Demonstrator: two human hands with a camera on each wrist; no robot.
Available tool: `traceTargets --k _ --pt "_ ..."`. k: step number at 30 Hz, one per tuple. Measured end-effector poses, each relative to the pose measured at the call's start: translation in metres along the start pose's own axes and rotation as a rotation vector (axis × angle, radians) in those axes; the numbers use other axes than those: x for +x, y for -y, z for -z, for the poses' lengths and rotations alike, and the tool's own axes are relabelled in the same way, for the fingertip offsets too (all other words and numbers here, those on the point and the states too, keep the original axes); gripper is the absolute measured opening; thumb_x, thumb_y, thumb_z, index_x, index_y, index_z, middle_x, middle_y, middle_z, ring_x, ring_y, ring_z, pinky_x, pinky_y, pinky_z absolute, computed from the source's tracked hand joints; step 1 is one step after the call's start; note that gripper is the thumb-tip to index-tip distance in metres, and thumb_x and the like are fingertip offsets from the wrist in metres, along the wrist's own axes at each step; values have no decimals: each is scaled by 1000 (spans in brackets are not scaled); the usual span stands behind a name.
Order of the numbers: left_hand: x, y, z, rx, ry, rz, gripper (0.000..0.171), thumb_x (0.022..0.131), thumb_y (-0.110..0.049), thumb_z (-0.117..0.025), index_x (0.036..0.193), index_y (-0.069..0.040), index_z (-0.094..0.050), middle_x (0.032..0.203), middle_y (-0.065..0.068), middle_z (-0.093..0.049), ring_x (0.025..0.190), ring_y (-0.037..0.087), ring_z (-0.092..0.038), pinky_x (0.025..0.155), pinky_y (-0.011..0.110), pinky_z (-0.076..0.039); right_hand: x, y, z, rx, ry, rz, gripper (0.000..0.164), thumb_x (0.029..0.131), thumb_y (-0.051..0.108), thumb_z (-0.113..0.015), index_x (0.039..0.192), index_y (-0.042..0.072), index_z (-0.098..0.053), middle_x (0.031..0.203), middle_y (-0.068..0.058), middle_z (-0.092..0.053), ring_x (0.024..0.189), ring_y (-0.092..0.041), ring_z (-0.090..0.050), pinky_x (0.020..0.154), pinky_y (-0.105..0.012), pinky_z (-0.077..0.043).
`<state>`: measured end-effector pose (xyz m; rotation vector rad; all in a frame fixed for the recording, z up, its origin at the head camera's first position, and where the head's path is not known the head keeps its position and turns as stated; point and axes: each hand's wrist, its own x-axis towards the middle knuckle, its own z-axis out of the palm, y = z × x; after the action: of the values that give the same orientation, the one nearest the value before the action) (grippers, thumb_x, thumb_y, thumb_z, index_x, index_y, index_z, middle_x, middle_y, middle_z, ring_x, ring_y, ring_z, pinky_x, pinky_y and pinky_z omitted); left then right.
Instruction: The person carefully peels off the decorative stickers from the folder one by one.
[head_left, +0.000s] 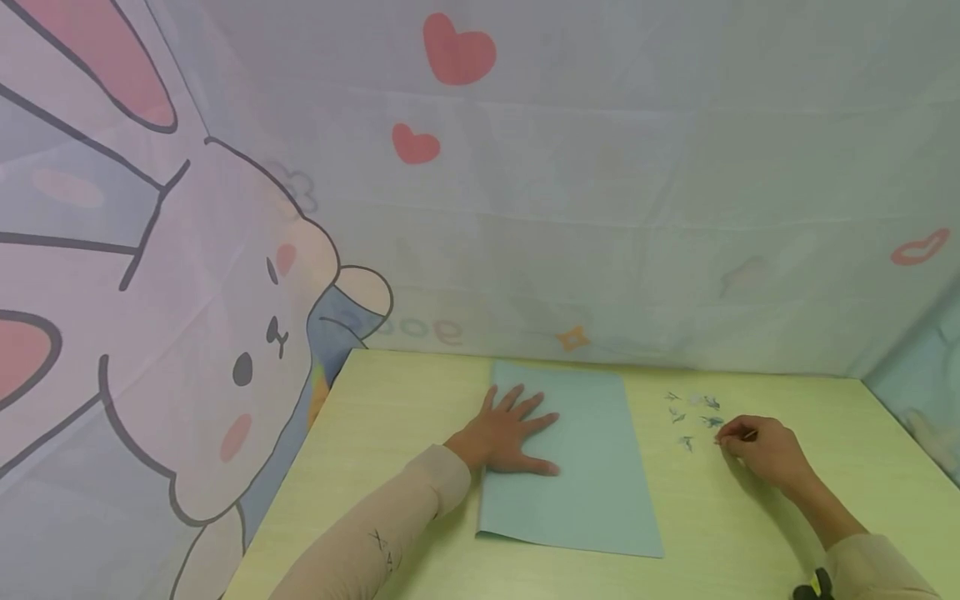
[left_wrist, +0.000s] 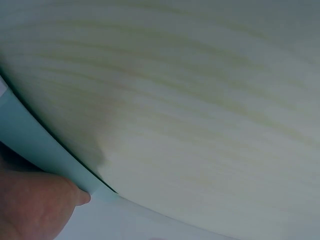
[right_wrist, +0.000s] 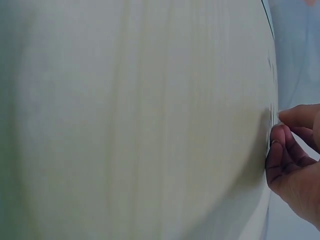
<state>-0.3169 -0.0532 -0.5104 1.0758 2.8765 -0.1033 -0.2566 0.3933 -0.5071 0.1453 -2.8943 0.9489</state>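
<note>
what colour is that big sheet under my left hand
The sheet is plain pale blue-green, seen best in the head view.

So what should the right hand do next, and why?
Perhaps pinch the nearest bluish piece: the right hand has its fingertips beside it, while the left hand rests spread on the blue sheet. I can't tell whether anything's pinched already.

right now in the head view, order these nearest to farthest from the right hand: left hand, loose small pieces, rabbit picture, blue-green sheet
1. Small pieces: just left of the right hand
2. Blue-green sheet: left of the pieces
3. Left hand: on the sheet's left part
4. Rabbit picture: far left
</note>
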Motion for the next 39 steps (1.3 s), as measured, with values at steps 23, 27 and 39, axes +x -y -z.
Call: traceTargets --k 23,27,39 --pt "2 7 -4 -89 -57 -28 94 88 -92 -44 166 -41 -34 177 -4 -18 164 32 -6 126 68 -3 1 19 -15 13 -116 45 32 108 29 -64 118 0 -72 103 -13 -73 91 -26 -66 66 -34 -52" --pt "0 10 -8 -131 -81 -45 94 88 -92 -44 165 -38 -39 176 -3 -22 164 32 -9 125 68 -6 1 34 -22 -4 -135 107 40 107 32 -66 126 -2 -70 109 -16 -71 99 -35 -65 74 -44 -53" --pt "-11 44 18 -265 -368 220 73 98 -71 -60 149 -19 -61 151 5 -57 139 30 -53 110 52 -46 4 89 -33 -95 -131 240 69 97 44 -76 149 5 -56 146 -26 -55 132 -53 -45 97 -78 -33"
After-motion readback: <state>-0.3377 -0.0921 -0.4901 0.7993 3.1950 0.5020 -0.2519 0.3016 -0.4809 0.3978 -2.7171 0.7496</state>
